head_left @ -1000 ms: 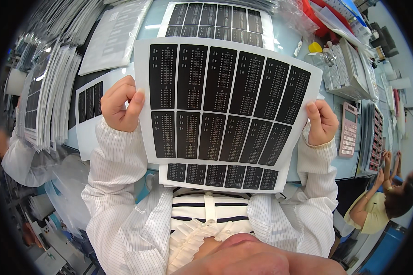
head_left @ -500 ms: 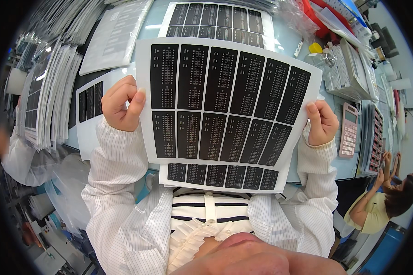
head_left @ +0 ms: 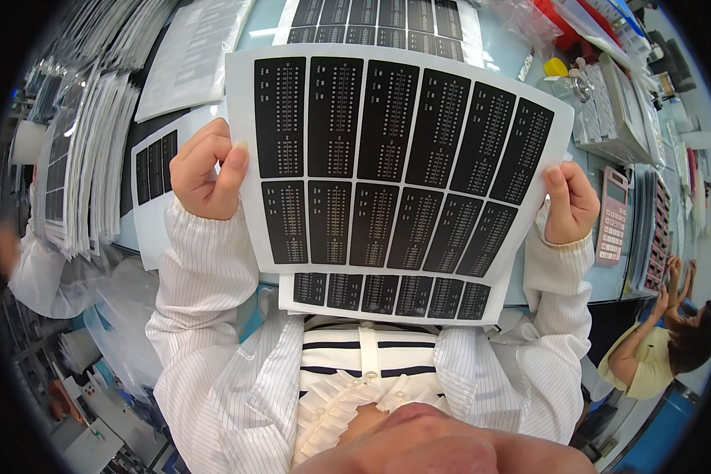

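Observation:
Between my hands I hold up a white sheet [head_left: 354, 186] printed with two rows of black panels full of small dots. My left hand [head_left: 210, 170] pinches its left edge, thumb in front and fingers curled. The right edge is gripped by my right hand [head_left: 569, 201], also with the thumb on the front. Below it, nearer my chest, part of a second printed sheet [head_left: 391, 297] sticks out; the held sheet hides the rest. Beyond the top edge lies another printed sheet [head_left: 379, 24] on the table.
Left stand stacks of bagged sheets [head_left: 91, 158], a white plastic-wrapped stack [head_left: 193, 55] and a partly covered printed sheet [head_left: 156, 166]. At right are a pink calculator [head_left: 613, 213], a yellow-capped bottle [head_left: 557, 68] and a file box [head_left: 616, 110]. A person in yellow [head_left: 648, 347] works farther right.
The held sheet appears slightly higher and larger, and my right hand sits farther right in view. Both hands keep their grip on its edges.

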`<state>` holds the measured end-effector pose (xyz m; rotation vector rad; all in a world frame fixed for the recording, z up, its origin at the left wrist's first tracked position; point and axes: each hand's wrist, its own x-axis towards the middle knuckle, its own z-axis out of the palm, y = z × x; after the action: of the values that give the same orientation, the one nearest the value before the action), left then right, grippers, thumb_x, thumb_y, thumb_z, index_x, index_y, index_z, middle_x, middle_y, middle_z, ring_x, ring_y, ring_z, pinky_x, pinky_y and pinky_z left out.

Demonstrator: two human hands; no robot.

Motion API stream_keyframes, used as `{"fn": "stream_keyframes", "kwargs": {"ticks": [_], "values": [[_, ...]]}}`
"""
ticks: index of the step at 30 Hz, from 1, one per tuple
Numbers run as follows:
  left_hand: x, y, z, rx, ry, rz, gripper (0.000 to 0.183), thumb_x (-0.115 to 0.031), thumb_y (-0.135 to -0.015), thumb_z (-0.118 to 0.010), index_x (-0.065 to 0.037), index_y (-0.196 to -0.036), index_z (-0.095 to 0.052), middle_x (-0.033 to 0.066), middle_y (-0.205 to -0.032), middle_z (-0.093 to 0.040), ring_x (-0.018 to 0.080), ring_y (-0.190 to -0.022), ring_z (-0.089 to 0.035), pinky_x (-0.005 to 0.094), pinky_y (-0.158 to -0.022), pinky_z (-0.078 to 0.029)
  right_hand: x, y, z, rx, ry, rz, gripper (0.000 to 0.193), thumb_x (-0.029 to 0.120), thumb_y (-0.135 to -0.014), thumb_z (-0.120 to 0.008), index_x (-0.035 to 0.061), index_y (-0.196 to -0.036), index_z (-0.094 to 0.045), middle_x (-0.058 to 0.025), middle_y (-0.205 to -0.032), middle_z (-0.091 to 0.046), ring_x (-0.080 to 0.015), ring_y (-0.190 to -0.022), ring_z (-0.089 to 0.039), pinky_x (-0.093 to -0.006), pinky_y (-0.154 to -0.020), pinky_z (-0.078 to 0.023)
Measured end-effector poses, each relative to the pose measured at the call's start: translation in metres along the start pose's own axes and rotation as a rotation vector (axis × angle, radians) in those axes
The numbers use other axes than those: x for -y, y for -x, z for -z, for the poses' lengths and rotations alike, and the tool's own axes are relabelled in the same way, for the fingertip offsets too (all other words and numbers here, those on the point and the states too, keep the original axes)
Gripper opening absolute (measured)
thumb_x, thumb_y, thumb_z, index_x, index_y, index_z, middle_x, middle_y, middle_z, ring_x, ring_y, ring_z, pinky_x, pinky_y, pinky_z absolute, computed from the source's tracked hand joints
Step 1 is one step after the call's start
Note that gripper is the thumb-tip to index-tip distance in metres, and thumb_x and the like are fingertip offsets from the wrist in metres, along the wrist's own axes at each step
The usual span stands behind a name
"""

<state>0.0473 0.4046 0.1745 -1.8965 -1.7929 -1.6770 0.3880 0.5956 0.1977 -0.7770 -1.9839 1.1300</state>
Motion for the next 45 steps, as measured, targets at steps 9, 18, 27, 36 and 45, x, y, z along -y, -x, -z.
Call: {"fn": "stream_keyframes", "kwargs": {"ticks": [9,18,27,36,45], "values": [[0.000,-0.001,-0.001,0.000,0.021,-0.007,0.022,0.002,-0.073,-0.055,0.001,-0.057,-0.040,0.0036,-0.053,-0.036,0.0119,-0.047,-0.031,0.0252,-0.044,-0.022,-0.002,0.000,0.000,0.001,-0.027,0.015,0.017,0.014,-0.090,-0.053,-0.0014,-0.084,-0.055,0.0009,-0.071,-0.056,-0.0033,-0.060,-0.046,-0.0154,-0.057,-0.035],[0.000,-0.001,0.000,-0.004,0.016,-0.017,0.022,0.002,-0.074,-0.056,0.001,-0.058,-0.041,0.0037,-0.053,-0.036,0.0117,-0.048,-0.032,0.0249,-0.044,-0.023,-0.001,0.000,-0.001,-0.003,-0.032,0.020,0.017,0.013,-0.090,-0.053,-0.0016,-0.083,-0.055,0.0015,-0.070,-0.054,-0.0030,-0.060,-0.044,-0.0155,-0.056,-0.035],[0.003,0.000,0.000,0.004,0.027,-0.016,0.022,0.001,-0.075,-0.056,0.001,-0.058,-0.041,0.0040,-0.053,-0.037,0.0116,-0.047,-0.032,0.0247,-0.043,-0.023,-0.003,-0.002,0.000,-0.028,0.010,0.083,0.021,0.018,-0.089,-0.055,-0.0019,-0.082,-0.056,-0.0044,-0.065,-0.060,-0.0077,-0.049,-0.053,-0.0189,-0.046,-0.040],[-0.004,-0.005,-0.010,0.175,-0.017,0.281,0.025,-0.011,-0.081,-0.060,0.004,-0.063,-0.053,0.0055,-0.055,-0.050,0.0106,-0.048,-0.042,0.0241,-0.046,-0.033,-0.008,-0.003,-0.001,-0.009,0.054,-0.032,0.017,0.014,-0.089,-0.055,-0.0024,-0.085,-0.058,0.0018,-0.071,-0.055,-0.0026,-0.063,-0.045,-0.0143,-0.057,-0.033],[-0.005,-0.004,-0.011,0.418,0.102,0.510,0.028,-0.013,-0.083,-0.057,0.005,-0.063,-0.055,0.0049,-0.053,-0.051,0.0106,-0.049,-0.042,0.0245,-0.047,-0.032,-0.009,-0.011,-0.003,0.084,-0.080,-0.394,0.019,0.016,-0.085,-0.060,-0.0021,-0.088,-0.060,0.0010,-0.058,-0.055,-0.0026,-0.039,-0.041,-0.0162,-0.036,-0.028]]}}
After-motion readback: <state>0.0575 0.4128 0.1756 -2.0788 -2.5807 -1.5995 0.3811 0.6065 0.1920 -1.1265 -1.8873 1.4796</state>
